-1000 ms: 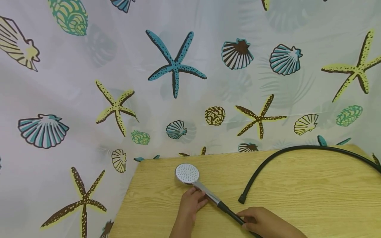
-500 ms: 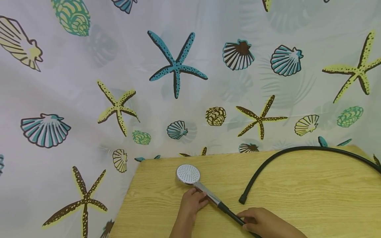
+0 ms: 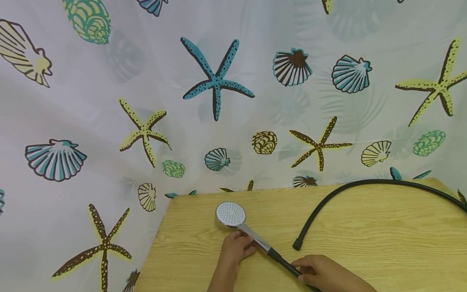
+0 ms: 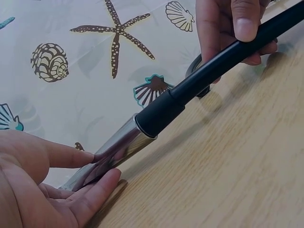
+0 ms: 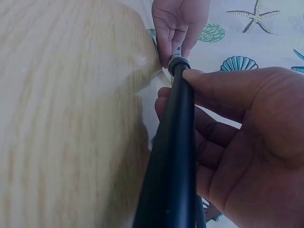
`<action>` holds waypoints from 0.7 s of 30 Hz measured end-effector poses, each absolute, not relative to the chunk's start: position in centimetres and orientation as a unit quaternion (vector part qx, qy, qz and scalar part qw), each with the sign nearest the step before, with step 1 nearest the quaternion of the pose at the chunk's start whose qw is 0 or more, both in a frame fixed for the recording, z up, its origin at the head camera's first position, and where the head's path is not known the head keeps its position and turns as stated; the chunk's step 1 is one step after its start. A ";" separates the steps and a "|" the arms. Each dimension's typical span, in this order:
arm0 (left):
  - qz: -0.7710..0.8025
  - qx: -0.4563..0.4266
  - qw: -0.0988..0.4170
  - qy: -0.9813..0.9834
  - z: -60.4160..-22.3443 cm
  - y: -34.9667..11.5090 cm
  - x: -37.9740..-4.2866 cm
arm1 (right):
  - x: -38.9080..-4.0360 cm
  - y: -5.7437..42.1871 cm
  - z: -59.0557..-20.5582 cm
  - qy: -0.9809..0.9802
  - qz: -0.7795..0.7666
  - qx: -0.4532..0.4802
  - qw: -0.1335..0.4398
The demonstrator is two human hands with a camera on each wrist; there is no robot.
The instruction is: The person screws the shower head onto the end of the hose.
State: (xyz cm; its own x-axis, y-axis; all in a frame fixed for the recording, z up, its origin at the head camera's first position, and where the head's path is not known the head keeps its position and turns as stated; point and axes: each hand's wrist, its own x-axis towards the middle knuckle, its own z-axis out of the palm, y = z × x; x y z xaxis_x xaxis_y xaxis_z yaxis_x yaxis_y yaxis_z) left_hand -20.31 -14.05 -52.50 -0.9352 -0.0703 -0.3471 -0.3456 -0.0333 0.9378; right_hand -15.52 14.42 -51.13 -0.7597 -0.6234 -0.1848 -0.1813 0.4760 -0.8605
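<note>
A chrome shower head [image 3: 230, 214] with a white, dotted spray face lies face up over the wood-grain tabletop [image 3: 189, 251]. My left hand [image 3: 233, 251] pinches its silver handle [image 4: 118, 147] between thumb and fingers. A black hose [image 3: 290, 268] joins the handle's lower end through a black collar [image 4: 159, 114]. With thumb and fingertips, my right hand [image 3: 322, 272] pinches that hose a short way below the collar. The left wrist view shows the hose slanting above the wood. Where the hose runs on past my right hand is cut off in the head view.
The hose's other stretch [image 3: 328, 198] arcs across the right side of the table, and a black end fitting [image 3: 297, 244] lies near my right hand. Behind the table hangs a white curtain [image 3: 255, 105] printed with shells and starfish.
The head view has shifted very slightly. Both hands keep their holds on the shower handle and the hose, with almost no movement.
</note>
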 end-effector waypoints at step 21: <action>0.700 -0.148 0.108 0.690 -52.7 -14.3 -20.2 | -15.7 14.5 -51.2 0.831 -0.437 -0.245 0.241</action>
State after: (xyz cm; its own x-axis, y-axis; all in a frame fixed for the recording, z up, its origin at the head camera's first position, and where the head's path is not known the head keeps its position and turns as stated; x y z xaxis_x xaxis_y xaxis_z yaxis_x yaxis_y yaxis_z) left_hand -20.21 -14.27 -52.73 -0.9326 -0.0537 -0.3569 -0.3561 -0.0233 0.9342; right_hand -15.66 14.47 -51.18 -0.7632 -0.6188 -0.1860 -0.1969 0.4969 -0.8452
